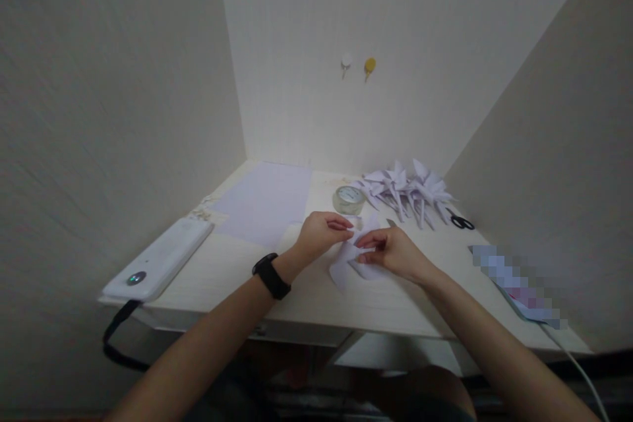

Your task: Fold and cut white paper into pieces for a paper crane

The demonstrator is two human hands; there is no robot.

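Observation:
A partly folded white paper piece (347, 265) lies on the pale wooden desk (237, 277), near its middle. My left hand (320, 235), with a black band on the wrist, pinches the paper's upper edge between thumb and fingers. My right hand (390, 252) pinches the same paper from the right side, fingertips almost meeting those of the left. Behind the hands stands a roll of clear tape (349, 199).
Several folded white paper cranes (408, 190) are heaped at the back right, with black scissors (461, 221) beside them. A stack of flat white sheets (267, 201) lies back left. A white device with a cable (157, 260) sits at the left edge. Walls close in on three sides.

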